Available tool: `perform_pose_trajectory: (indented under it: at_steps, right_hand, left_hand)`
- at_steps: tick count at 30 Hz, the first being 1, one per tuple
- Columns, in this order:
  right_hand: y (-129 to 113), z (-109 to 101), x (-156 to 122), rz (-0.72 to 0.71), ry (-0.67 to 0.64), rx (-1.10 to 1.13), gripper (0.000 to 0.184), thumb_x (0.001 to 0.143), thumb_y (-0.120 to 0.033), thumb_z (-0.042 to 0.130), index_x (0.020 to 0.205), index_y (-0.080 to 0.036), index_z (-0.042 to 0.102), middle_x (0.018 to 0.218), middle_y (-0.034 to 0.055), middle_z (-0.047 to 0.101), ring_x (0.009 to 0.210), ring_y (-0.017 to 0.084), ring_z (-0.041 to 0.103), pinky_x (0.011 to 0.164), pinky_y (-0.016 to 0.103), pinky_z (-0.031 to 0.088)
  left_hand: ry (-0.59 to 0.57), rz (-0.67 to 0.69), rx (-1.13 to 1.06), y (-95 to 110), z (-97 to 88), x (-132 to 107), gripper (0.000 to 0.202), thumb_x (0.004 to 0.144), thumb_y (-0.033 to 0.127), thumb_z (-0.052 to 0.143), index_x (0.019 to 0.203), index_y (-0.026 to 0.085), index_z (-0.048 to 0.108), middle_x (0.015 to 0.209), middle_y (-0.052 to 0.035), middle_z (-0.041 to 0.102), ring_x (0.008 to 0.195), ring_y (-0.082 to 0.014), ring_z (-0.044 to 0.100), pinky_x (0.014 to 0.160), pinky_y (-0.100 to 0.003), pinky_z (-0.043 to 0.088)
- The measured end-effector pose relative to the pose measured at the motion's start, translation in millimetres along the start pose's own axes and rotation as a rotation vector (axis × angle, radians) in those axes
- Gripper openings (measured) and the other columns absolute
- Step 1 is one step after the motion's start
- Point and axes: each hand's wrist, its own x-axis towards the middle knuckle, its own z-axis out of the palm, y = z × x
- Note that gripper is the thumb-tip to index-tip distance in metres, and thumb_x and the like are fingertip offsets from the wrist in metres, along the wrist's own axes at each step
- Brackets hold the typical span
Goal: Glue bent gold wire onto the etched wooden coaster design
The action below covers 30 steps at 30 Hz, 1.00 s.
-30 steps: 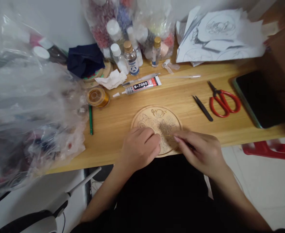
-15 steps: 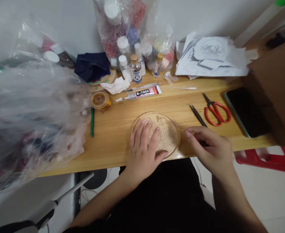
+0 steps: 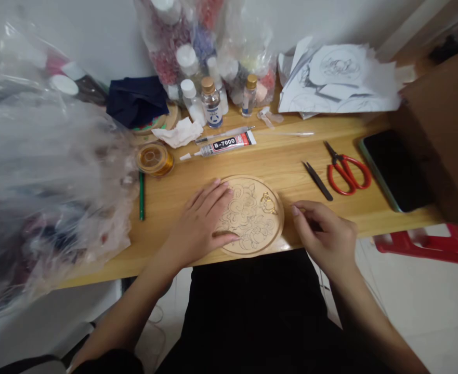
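Note:
A round wooden board [image 3: 248, 208] with a pencil-like flower drawing lies at the table's front edge. On its right part sits a small figure outlined in gold wire [image 3: 268, 203]. My left hand [image 3: 197, 221] rests flat over the board's left side, fingers stretched and thumb on the drawing. Just right of the board, my right hand [image 3: 322, 231] is closed in a pinch of thumb and forefinger. The fine gold wire seen in that pinch a moment ago is too thin to make out now. Black tweezers [image 3: 316, 182] and red-handled scissors [image 3: 348, 174] lie beyond this hand.
A B-7000 glue tube [image 3: 229, 144], a spool of gold wire [image 3: 154, 159] and a green pencil [image 3: 142, 196] lie behind and left. Bottles [image 3: 212, 106] and papers [image 3: 338, 78] stand along the wall. Plastic bags [image 3: 53, 197] crowd the left; a phone [image 3: 394, 169] and cardboard box [image 3: 447, 135] sit right.
The board has turned clockwise, bringing the gold figure to its right side. My left hand has slid left, uncovering more drawing. My right hand has shifted slightly left, still pinching.

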Motion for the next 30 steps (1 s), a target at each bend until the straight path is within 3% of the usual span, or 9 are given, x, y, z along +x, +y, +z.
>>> perform_pose_trajectory:
  at_steps: [6,11,18,24,30]
  right_hand:
    - [-2,12,-6,-0.053,-0.023,-0.037,0.008,0.089,-0.016,0.062,0.092,-0.016,0.07,0.073,0.0022,0.075,0.055,0.011,0.066,0.052,0.02,0.05]
    - [-4,15,-1,-0.099,-0.027,-0.088,0.011,0.092,-0.015,0.06,0.095,-0.016,0.07,0.084,0.005,0.078,0.065,0.014,0.072,0.058,0.022,0.053]
    - [1,13,8,-0.155,-0.049,-0.133,0.008,0.092,-0.017,0.063,0.095,-0.02,0.07,0.074,0.0011,0.076,0.057,0.013,0.068,0.052,0.024,0.05]
    - [6,9,12,-0.181,-0.142,-0.063,0.016,0.089,-0.014,0.065,0.103,-0.022,0.066,0.083,0.0015,0.077,0.066,0.014,0.071,0.057,0.025,0.054]
    - [-5,3,11,-0.075,-0.155,0.014,0.018,0.088,-0.014,0.066,0.103,-0.024,0.064,0.085,0.0005,0.077,0.063,0.013,0.069,0.054,0.025,0.052]
  left_hand:
    - [0.05,0.074,0.079,1,-8.3,11,0.066,0.089,0.056,0.062,0.135,0.01,0.048,0.138,-0.021,0.056,0.134,-0.0367,0.048,0.111,-0.053,0.04]
    - [0.162,0.206,0.109,-4,-14.5,34,0.043,0.095,0.046,0.055,0.121,0.012,0.059,0.123,-0.0182,0.066,0.116,-0.0345,0.062,0.1,-0.05,0.048]
    - [0.27,0.371,0.056,-7,-4.0,56,0.015,0.093,0.025,0.061,0.103,0.014,0.065,0.109,-0.0086,0.073,0.106,-0.0251,0.067,0.097,-0.04,0.051]
    - [0.331,0.359,-0.083,-13,5.4,53,0.011,0.089,0.016,0.063,0.1,0.016,0.064,0.104,-0.0055,0.073,0.099,-0.0218,0.065,0.09,-0.037,0.05]
    - [0.297,0.243,-0.028,3,-11.6,51,0.006,0.089,0.017,0.061,0.093,0.015,0.065,0.085,-0.0029,0.071,0.081,-0.0202,0.062,0.076,-0.036,0.046]
